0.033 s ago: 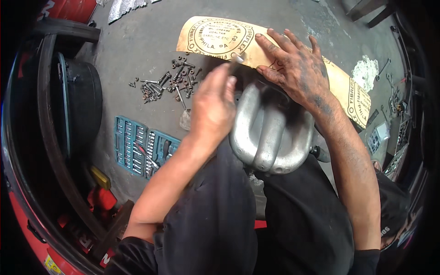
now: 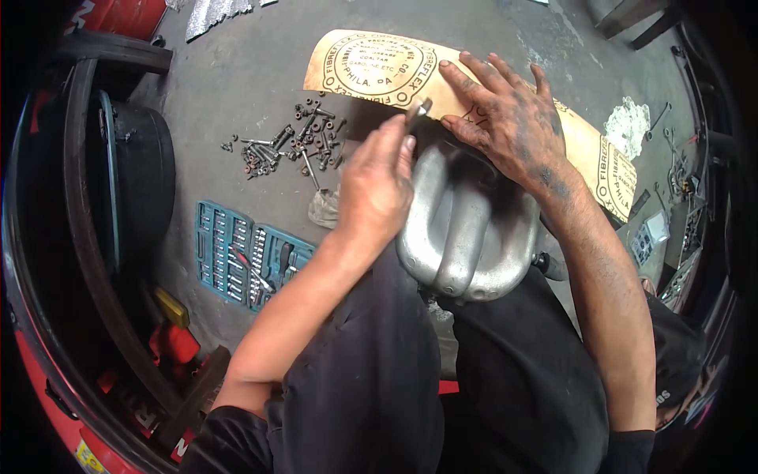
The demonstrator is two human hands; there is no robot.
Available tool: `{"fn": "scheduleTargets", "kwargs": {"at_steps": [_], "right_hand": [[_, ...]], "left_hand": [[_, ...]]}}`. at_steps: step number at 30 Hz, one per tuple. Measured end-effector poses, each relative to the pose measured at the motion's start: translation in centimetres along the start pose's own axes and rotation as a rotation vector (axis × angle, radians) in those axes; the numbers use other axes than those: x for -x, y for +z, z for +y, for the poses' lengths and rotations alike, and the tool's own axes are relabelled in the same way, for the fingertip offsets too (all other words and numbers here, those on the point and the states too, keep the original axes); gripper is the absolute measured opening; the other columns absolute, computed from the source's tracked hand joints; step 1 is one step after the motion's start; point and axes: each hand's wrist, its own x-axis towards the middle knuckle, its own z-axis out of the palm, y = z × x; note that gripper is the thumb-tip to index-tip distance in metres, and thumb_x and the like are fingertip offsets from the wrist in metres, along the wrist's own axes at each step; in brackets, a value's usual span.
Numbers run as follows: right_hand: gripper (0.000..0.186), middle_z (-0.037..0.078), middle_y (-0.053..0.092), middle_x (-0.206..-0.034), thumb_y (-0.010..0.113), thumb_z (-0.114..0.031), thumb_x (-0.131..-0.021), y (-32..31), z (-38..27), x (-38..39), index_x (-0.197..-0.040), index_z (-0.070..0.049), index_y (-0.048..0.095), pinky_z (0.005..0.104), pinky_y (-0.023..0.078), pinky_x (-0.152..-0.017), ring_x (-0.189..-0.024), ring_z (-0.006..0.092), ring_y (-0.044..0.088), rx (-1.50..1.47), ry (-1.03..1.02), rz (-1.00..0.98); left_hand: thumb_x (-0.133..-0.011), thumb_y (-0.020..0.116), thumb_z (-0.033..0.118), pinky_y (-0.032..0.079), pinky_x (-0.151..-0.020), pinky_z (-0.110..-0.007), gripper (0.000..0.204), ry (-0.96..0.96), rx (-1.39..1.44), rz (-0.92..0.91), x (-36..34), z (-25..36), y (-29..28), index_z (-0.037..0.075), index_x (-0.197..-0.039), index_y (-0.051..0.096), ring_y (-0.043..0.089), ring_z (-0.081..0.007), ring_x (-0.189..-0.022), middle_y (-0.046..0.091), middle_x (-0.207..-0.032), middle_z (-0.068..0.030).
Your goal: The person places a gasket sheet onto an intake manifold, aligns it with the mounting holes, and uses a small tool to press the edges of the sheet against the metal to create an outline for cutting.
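A pile of bolts and nuts (image 2: 288,146) lies on the grey floor (image 2: 237,79) at ten o'clock. A blue socket set tray (image 2: 249,257) sits open at nine o'clock. A black tyre (image 2: 130,186) stands beside it. A white crumpled rag (image 2: 628,126) lies at two o'clock.

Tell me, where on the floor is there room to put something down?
Bare grey floor lies above the pile of bolts, left of the tan sheet. Another bare patch sits above the sheet's right end. It is crowded around the socket set and by the left hand, right hand and metal cover.
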Motion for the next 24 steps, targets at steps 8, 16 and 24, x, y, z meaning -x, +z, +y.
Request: {"fn": "scheduleTargets", "kwargs": {"at_steps": [8,16,24], "right_hand": [[0.063,0.001,0.047,-0.157,0.049,-0.067,-0.097,0.0,0.2,0.3,-0.154,-0.038,0.043,0.0649,0.024,-0.122,-0.146,0.026,0.043,0.017,0.003,-0.022],[0.063,0.0,0.047,-0.156,0.049,-0.066,-0.097,0.2,0.2,0.2,-0.154,-0.038,0.044,0.0645,0.023,-0.123,-0.146,0.0255,0.043,0.009,0.002,0.0],[0.062,0.001,0.048,-0.156,0.049,-0.066,-0.098,0.2,0.0,0.2,-0.153,-0.038,0.044,0.065,0.023,-0.123,-0.145,0.0254,0.044,-0.002,-0.001,-0.001]], "left_hand": [[-0.103,0.059,0.013,0.054,-0.063,-0.047,0.014,0.02,-0.003,0.05,-0.4,-1.1,3.8,0.003,-0.113,0.059,0.07,-0.0416,-0.075,0.069,-0.082,-0.022],[-0.103,0.057,0.012,0.051,-0.06,-0.051,0.01,0.014,-0.037,0.063,-0.5,-0.8,4.0,0.003,-0.101,0.056,0.067,-0.0447,-0.07,0.066,-0.075,-0.0224],[-0.1,0.059,0.009,0.053,-0.06,-0.052,0.007,0.029,-0.087,0.072,-0.5,-1.1,4.1,0.002,-0.102,0.057,0.068,-0.0455,-0.07,0.066,-0.074,-0.0235]]}}
